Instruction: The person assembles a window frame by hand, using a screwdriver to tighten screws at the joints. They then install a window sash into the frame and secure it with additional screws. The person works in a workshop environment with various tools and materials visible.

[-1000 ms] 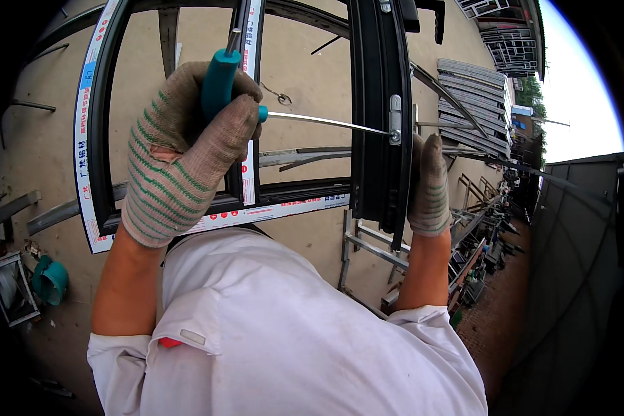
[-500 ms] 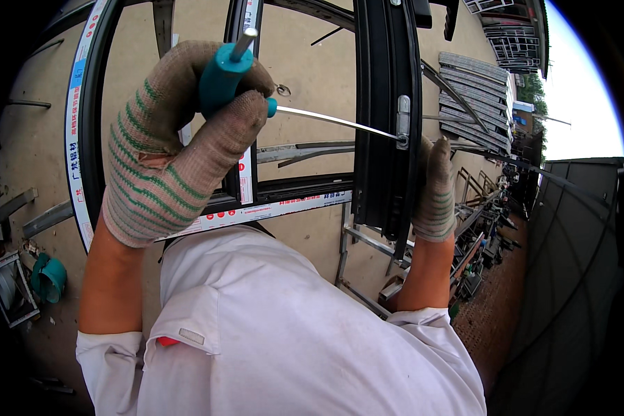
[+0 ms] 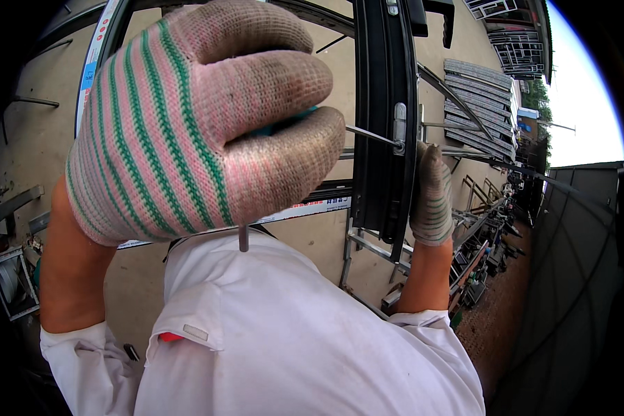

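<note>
My left hand (image 3: 201, 132), in a striped knit glove, is closed around the teal handle of a screwdriver (image 3: 369, 134). Most of that handle is hidden by the fingers, and a short metal pin sticks out below the hand. The thin shaft reaches right to a screw at the lower end of a small silver metal fitting (image 3: 399, 120) on a black frame bar (image 3: 378, 180). On the bar's right side, my gloved right hand (image 3: 433, 197) grips it with the thumb in sight; its other fingers are hidden behind the bar.
A white-taped frame rail (image 3: 319, 208) crosses in front of my body. Grey slatted panels (image 3: 478, 104) lie farther off to the right. Metal stands and many loose metal parts (image 3: 475, 274) line the right side, beside a dark wall (image 3: 568, 277).
My left hand has turned over around the screwdriver, back of the hand now facing up, and its pin has swung from top to bottom. My right hand stays at the bar.
</note>
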Demonstrator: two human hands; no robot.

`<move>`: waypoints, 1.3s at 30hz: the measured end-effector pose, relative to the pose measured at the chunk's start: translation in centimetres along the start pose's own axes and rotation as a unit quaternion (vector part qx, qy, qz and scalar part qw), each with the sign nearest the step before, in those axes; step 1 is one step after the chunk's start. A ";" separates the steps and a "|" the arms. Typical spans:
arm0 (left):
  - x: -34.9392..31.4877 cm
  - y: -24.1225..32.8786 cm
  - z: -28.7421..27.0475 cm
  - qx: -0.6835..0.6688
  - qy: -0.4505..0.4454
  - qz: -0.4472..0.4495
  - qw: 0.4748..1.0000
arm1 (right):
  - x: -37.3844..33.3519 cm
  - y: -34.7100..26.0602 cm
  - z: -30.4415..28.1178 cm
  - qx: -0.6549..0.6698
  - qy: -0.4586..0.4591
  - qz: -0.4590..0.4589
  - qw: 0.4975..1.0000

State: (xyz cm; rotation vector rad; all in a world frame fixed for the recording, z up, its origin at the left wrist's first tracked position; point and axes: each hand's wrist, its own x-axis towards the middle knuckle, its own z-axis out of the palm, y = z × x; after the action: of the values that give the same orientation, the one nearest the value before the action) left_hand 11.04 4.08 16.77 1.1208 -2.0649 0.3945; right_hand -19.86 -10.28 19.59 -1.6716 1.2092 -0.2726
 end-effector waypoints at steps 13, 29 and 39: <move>1.8 1.5 -0.8 0.031 -0.023 0.020 0.999 | 0.6 1.0 -0.7 0.001 0.002 -0.011 1.000; 1.9 2.1 -0.6 0.025 -0.017 -0.059 0.998 | 0.1 1.2 -0.5 0.058 -0.012 -0.010 0.998; 1.6 2.4 0.6 -0.010 0.007 -0.240 0.971 | 0.5 0.8 1.1 0.069 0.016 -0.013 0.997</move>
State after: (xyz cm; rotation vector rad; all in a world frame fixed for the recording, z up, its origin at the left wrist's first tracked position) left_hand 8.27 4.21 17.70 1.5449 -1.7039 0.1383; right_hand -19.35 -9.99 18.28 -1.5694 1.1661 -0.3932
